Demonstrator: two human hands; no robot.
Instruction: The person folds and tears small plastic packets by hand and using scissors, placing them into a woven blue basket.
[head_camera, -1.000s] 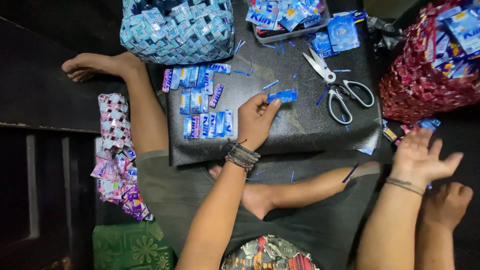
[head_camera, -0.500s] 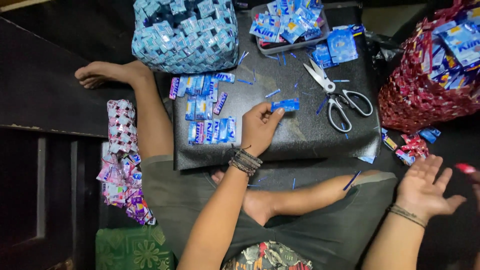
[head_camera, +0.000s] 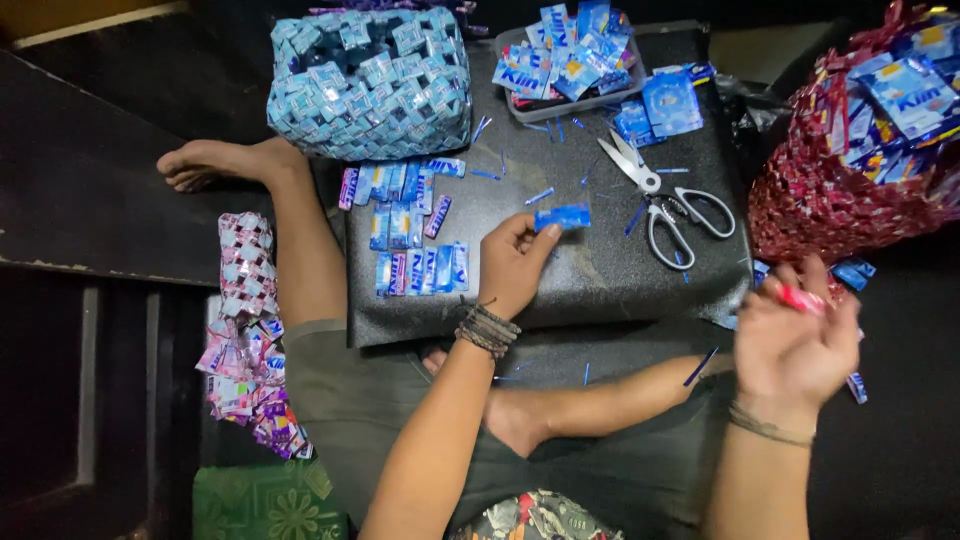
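Note:
My left hand (head_camera: 512, 265) rests on a black board (head_camera: 600, 270) across my lap and pinches a small folded blue wrapper strip (head_camera: 562, 216) against it. My right hand (head_camera: 795, 335) hangs off the board's right edge, fingers curled around a small red wrapper piece (head_camera: 800, 298). Rows of folded blue strips (head_camera: 410, 230) lie on the board's left part. Scissors (head_camera: 665, 200) with white handles lie open to the right of my left hand.
A woven blue wrapper basket (head_camera: 370, 80) sits at the board's far left corner. A tray of blue wrappers (head_camera: 570, 55) stands behind it. A red woven basket (head_camera: 850, 170) holding blue packets is at right. A pink woven chain (head_camera: 245, 330) lies at left.
My right hand moved from open and empty, palm up, up toward the red basket and closed on a red wrapper piece. My left hand kept the blue strip in place.

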